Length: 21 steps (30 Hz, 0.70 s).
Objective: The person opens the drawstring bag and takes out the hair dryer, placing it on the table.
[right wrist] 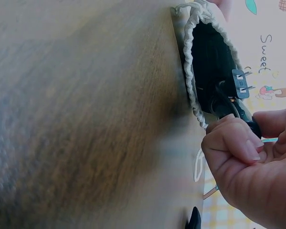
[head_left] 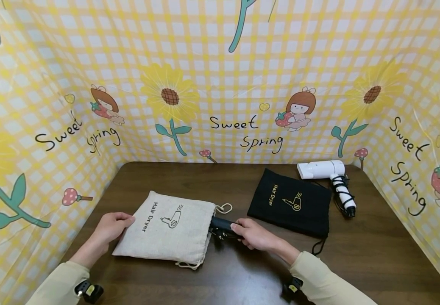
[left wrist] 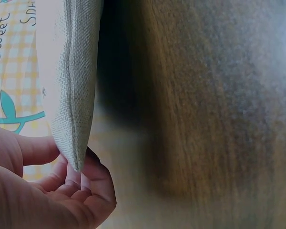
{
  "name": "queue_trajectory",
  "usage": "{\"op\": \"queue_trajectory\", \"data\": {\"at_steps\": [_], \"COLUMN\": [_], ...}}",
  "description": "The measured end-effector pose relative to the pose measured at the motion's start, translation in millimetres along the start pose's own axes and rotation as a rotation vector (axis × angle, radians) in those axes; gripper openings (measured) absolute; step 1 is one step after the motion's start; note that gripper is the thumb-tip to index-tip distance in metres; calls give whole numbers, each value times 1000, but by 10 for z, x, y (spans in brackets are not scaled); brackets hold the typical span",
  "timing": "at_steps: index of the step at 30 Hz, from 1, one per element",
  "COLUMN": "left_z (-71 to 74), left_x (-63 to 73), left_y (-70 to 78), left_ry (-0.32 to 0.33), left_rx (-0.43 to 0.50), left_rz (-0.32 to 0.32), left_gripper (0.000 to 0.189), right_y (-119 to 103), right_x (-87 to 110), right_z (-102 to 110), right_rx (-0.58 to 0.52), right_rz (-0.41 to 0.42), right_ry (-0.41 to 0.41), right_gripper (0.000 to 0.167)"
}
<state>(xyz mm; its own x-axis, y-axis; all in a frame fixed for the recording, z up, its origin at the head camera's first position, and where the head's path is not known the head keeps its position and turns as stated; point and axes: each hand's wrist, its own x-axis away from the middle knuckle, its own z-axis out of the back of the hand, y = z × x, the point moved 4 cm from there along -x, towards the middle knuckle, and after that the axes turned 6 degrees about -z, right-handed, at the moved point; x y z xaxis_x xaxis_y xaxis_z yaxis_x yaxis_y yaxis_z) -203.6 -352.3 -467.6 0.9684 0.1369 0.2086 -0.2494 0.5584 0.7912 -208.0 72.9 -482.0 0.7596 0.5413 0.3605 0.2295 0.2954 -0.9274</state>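
A cream cloth drawstring bag (head_left: 166,241), printed "Hair Dryer", is held a little above the brown table. My left hand (head_left: 109,228) pinches a corner of its closed end between thumb and fingers; the left wrist view shows that seam corner (left wrist: 76,138) close up. At the bag's open mouth, my right hand (head_left: 256,235) grips the black handle (head_left: 221,223) of a hair dryer. The dryer's head is hidden inside the cloth. By the mouth, a folded black cord and its two-pin plug (right wrist: 240,83) show in the right wrist view.
To the right lies a black drawstring bag (head_left: 311,212) with gold print. Behind it is a white hair dryer (head_left: 321,170) with black cord wound round its handle. Yellow checked cloth (head_left: 220,84) walls the table (head_left: 159,284) at the back and sides.
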Motion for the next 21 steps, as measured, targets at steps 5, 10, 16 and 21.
{"op": "queue_trajectory", "data": {"at_steps": [5,10,16,21], "left_z": [8,4,-17,-33], "left_x": [-2,-2,-34,-54], "left_y": [-2,13,13,0], "left_ry": [-16,-36,-45,-28], "left_rx": [17,13,8,11], "left_rz": [10,21,34,39], "left_gripper": [35,44,49,44], "right_y": [12,10,4,15], "right_x": [6,17,29,31], "right_z": [6,4,11,22], "right_rx": [-14,-8,-3,8], "right_rz": [-3,3,1,-1], "right_ry": [-4,-6,-8,-9], "right_gripper": [25,26,27,26]}}
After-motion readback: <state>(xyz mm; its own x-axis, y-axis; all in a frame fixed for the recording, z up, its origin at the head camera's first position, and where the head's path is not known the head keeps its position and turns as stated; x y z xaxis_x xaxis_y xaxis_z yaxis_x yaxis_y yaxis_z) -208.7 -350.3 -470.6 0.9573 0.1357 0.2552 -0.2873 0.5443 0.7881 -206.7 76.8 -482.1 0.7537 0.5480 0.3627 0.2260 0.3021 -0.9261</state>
